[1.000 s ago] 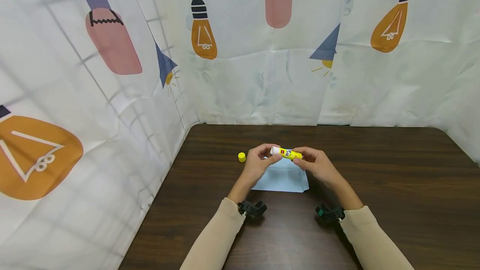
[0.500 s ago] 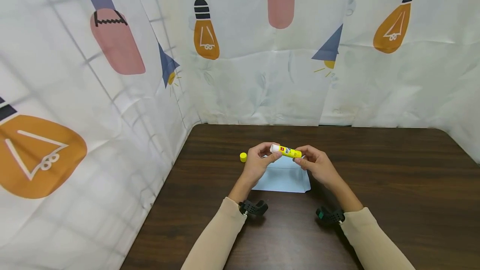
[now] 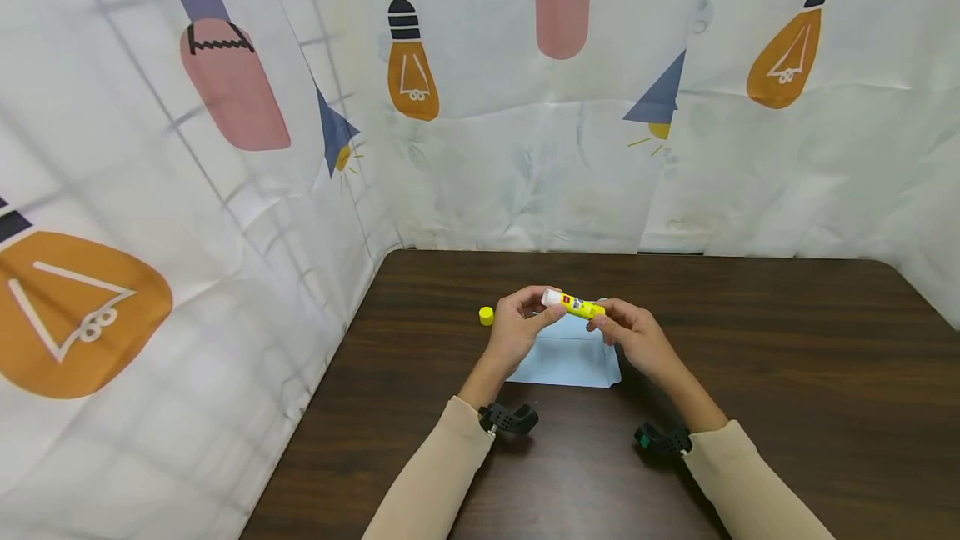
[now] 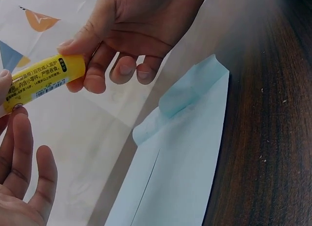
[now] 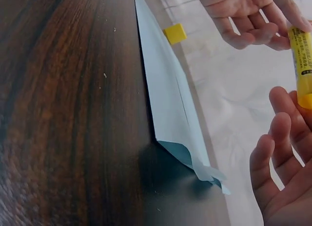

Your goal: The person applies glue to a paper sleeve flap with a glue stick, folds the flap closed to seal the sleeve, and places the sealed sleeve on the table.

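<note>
Both hands hold a yellow glue stick (image 3: 577, 304) sideways above the table, its white uncapped end to the left. My left hand (image 3: 516, 326) pinches it near the white end between thumb and fingers. At the other end, the thumb and index finger of my right hand (image 3: 636, 335) grip the yellow base, the remaining fingers loosely bent in the left wrist view. Printed text and a barcode show on the glue stick (image 4: 41, 80) there. Below the hands lies a light blue envelope (image 3: 566, 361), its flap (image 4: 183, 94) raised and creased at one end.
The yellow cap (image 3: 486, 316) stands on the dark wooden table (image 3: 420, 373), left of the envelope and near the left hand. A white curtain (image 3: 480, 173) printed with lamps hangs along the table's back and left edges.
The right hand's fingers and thumb have shifted their grip around the base of the glue stick. The left hand, envelope and cap stay nearly where they were.
</note>
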Demonstrator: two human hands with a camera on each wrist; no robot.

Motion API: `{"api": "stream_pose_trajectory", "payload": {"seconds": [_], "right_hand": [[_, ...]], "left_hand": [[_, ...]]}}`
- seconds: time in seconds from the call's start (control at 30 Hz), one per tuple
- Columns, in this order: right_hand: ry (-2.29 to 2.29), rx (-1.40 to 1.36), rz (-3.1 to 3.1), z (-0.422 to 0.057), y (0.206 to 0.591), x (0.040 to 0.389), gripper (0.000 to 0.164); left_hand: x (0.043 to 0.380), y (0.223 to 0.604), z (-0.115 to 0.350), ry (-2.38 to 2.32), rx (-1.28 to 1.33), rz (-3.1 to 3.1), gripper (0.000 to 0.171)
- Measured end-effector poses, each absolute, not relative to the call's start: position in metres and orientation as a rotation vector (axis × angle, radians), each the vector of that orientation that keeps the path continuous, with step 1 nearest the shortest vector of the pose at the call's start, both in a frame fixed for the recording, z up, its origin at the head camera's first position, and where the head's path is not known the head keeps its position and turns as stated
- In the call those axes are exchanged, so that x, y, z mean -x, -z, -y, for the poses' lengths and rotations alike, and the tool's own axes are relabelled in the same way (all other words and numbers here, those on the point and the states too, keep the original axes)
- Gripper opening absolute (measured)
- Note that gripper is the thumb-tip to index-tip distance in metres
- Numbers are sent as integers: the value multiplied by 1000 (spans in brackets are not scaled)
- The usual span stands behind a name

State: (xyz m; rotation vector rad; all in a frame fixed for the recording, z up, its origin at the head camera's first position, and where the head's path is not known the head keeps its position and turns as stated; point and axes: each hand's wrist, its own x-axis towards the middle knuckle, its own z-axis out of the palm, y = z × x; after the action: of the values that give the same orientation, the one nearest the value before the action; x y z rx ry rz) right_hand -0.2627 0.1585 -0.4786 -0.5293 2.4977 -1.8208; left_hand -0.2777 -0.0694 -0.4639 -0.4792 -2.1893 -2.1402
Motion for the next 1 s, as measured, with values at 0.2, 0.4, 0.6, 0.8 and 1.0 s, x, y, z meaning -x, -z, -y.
{"api": "stream_pose_trajectory", "payload": {"seconds": [0.2,0.4,0.6,0.8,1.0], "right_hand": [[1820,589,-2487,-158,480,263,30],[1842,605,-2416,-160,481,264,40],[1894,635,-2301,-163,482,264,48],[1890,638,-2273,-166,482,264,55],[1909,626,-2295,-166,482,265,54]], "left_hand": [[277,462,72,2159,498,2191,31],[277,461,73,2146,539,2214,32],[276,461,73,2137,573,2226,30],[276,462,72,2131,600,2238,30],[276,464,71,2129,591,2226,30]]}}
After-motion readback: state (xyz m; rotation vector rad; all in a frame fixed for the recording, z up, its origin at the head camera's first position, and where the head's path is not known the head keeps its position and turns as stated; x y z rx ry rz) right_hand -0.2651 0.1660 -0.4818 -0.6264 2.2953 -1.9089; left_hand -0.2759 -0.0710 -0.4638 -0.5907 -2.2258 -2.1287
